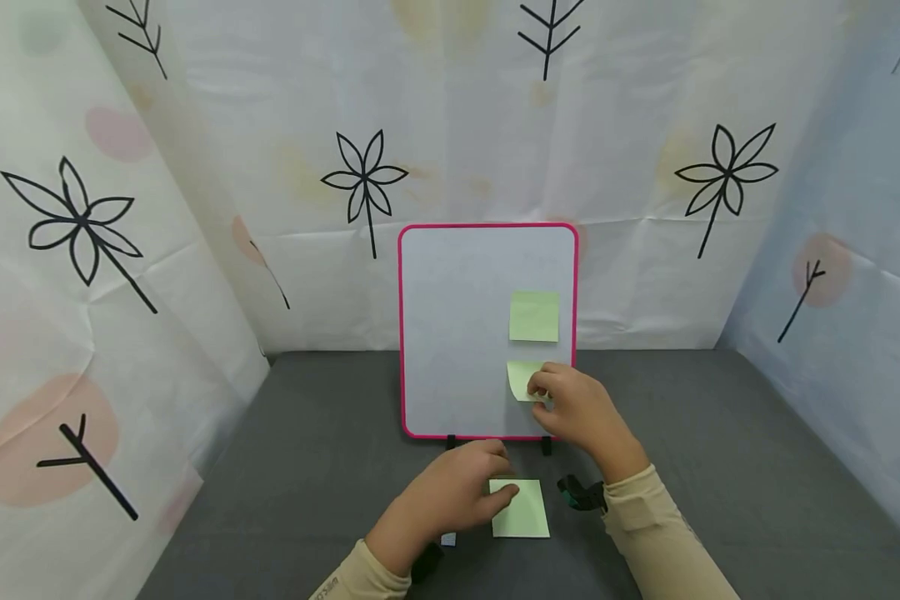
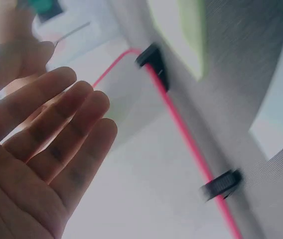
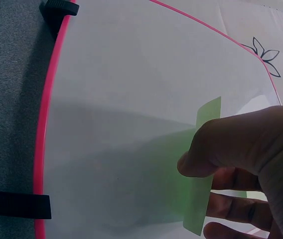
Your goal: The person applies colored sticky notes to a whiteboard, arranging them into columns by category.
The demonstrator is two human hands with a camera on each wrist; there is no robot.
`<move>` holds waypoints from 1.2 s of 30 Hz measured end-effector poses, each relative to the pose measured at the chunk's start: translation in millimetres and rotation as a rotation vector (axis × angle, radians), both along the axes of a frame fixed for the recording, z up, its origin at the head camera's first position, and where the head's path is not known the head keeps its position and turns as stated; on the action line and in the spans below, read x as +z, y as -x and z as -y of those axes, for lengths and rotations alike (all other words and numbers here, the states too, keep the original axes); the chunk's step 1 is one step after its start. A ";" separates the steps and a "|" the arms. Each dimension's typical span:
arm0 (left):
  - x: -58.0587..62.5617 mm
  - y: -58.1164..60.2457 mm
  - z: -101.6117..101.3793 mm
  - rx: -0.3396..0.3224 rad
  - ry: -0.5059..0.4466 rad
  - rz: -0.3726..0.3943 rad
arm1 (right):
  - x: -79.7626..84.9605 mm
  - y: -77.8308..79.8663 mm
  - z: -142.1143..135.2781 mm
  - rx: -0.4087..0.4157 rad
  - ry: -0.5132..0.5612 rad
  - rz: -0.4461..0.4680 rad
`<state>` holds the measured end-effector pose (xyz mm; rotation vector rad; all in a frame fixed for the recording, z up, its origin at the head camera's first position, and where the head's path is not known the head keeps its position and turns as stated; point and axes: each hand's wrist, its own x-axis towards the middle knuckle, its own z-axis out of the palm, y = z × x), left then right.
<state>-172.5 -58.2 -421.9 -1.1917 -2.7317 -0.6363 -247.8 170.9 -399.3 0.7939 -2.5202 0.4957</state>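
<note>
A green sticky note [image 3: 201, 199] is pinched between the thumb and fingers of my right hand [image 1: 577, 408], against the lower right of a pink-framed whiteboard [image 1: 457, 333]. Its lower edge curls away from the board in the head view. Directly above it, another green sticky note [image 1: 534, 317] lies flat on the board. My left hand [image 1: 453, 492] hovers low in front of the board, fingers extended and nothing held in the left wrist view. Partly behind its thumb, green sticky paper [image 1: 523, 512] lies on the table.
Black feet [image 1: 547, 446] support the whiteboard's lower edge on the dark grey table [image 1: 322, 467]. A small pale piece [image 1: 448, 540] shows beside my left wrist. Patterned white cloth [image 1: 270, 167] hangs behind and at both sides.
</note>
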 end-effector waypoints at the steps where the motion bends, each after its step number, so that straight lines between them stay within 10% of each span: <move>1: 2.8 1.8 1.4 0.007 -0.026 -0.004 | -0.7 0.6 0.0 -0.001 -0.004 0.003; 18: 16.7 41.3 -15.4 0.243 -0.236 -0.162 | -14.3 1.3 3.8 0.019 -0.009 0.081; 36: -2.5 61.4 -36.5 0.288 0.040 -0.252 | -8.7 5.8 -0.5 0.013 -0.038 0.067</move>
